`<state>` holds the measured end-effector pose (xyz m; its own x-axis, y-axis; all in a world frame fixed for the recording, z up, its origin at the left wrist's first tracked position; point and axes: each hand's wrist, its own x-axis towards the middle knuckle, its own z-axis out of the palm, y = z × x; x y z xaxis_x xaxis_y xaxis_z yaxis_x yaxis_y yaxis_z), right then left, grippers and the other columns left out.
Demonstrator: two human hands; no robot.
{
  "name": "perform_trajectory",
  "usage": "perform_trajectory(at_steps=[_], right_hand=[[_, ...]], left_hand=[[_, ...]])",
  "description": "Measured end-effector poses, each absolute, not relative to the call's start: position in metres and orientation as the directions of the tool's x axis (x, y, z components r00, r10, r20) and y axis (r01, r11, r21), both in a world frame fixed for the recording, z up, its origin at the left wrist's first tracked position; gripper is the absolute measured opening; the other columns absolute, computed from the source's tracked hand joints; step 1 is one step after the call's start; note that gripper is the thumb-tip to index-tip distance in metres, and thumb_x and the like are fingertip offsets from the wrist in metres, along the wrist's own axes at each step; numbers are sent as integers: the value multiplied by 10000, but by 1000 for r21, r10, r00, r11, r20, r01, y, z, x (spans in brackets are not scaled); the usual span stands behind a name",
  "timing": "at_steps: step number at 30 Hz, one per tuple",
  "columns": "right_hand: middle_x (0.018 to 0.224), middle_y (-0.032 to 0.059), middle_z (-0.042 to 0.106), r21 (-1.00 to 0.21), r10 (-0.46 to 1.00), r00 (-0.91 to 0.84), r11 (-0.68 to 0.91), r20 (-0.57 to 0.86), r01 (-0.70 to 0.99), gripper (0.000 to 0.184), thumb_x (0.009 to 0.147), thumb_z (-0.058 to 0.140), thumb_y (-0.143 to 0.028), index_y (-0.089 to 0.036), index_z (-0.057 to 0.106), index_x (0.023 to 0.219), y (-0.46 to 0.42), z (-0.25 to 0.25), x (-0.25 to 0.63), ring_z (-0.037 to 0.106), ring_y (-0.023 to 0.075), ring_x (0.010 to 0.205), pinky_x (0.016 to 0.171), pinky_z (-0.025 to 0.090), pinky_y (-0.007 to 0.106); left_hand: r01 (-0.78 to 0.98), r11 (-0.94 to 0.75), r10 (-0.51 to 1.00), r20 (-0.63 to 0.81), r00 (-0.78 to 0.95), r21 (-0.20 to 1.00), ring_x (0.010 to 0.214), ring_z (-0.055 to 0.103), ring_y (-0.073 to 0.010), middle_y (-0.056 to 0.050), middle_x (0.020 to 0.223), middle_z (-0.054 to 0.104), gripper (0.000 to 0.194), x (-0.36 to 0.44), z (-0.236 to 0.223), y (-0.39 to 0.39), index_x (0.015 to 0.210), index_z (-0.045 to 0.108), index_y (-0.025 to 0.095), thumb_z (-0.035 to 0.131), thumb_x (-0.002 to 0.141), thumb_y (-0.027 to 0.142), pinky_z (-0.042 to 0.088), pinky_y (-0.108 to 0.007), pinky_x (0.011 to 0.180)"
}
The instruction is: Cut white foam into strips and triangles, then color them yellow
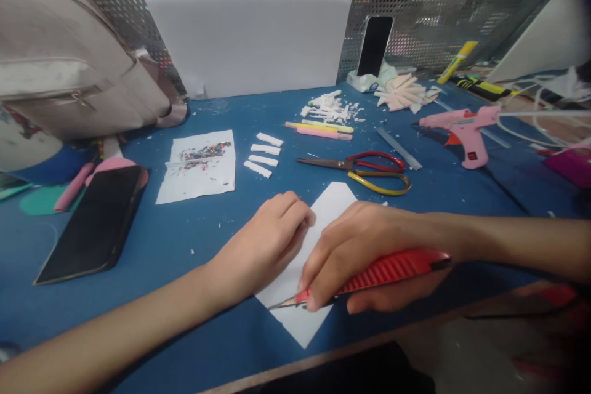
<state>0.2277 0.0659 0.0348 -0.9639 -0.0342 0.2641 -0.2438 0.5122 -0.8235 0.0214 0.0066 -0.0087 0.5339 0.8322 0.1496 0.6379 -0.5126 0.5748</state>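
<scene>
A white sheet [327,212] lies at a slant on the blue tabletop, under both hands. My left hand [272,240] is closed, its curled fingers pressed on the left side of the sheet; the thumb is hidden. In my right hand [360,252] is a red utility knife [392,271] with a ribbed handle. Its thin blade points left and lies against the sheet close to the near corner. Beyond the hands is a pair of scissors [351,164] with red and yellow handles. Several small white strips [265,149] lie left of the scissors.
A creased paper with coloured shavings [194,188] and a black phone [95,221] lie to the left. Behind are white scraps [330,108], pastel sticks [323,130] and an upright phone [375,46]. A pink glue gun [462,126] with a cable sits right. A backpack [69,61] stands back left.
</scene>
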Motion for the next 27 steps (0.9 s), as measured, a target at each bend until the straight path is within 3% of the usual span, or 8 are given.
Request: perform_trajectory(at_steps=[10, 16, 19, 27], right_hand=[[1166, 122, 681, -775, -77, -956, 570, 281, -274, 236, 849, 600, -56, -70, 672, 1074, 64, 29, 230, 672, 122, 1004, 872, 495, 183], [1091, 139, 711, -646, -117, -914, 672, 389, -362, 124, 868, 633, -136, -79, 678, 969, 62, 30, 221, 687, 151, 973, 855, 514, 234], [1046, 142, 722, -606, -141, -911, 705, 387, -367, 127, 897, 599, -128, -59, 674, 972, 61, 28, 220, 693, 168, 927, 787, 528, 251], [1056, 165, 710, -544, -154, -848, 706, 508, -454, 158, 906, 579, -144, -43, 664, 991, 59, 5, 226, 678, 174, 945, 822, 529, 261]], left_hand=[[645, -526, 829, 163, 536, 555, 904, 466, -172, -42, 984, 504, 149, 22, -11, 8, 987, 501, 184, 353, 990, 173, 424, -345, 806], [672, -541, 823, 150, 549, 506, 899, 459, -168, -40, 992, 496, 148, 23, -11, 8, 1005, 493, 185, 346, 999, 183, 424, -333, 797], [698, -560, 815, 142, 562, 447, 896, 445, -175, -46, 1002, 491, 171, 24, -10, 8, 1013, 487, 180, 316, 1010, 187, 411, -344, 795], [707, -672, 737, 104, 668, 221, 831, 413, -200, -58, 965, 465, 183, 23, -12, 12, 1025, 486, 158, 308, 1006, 198, 340, -378, 722]])
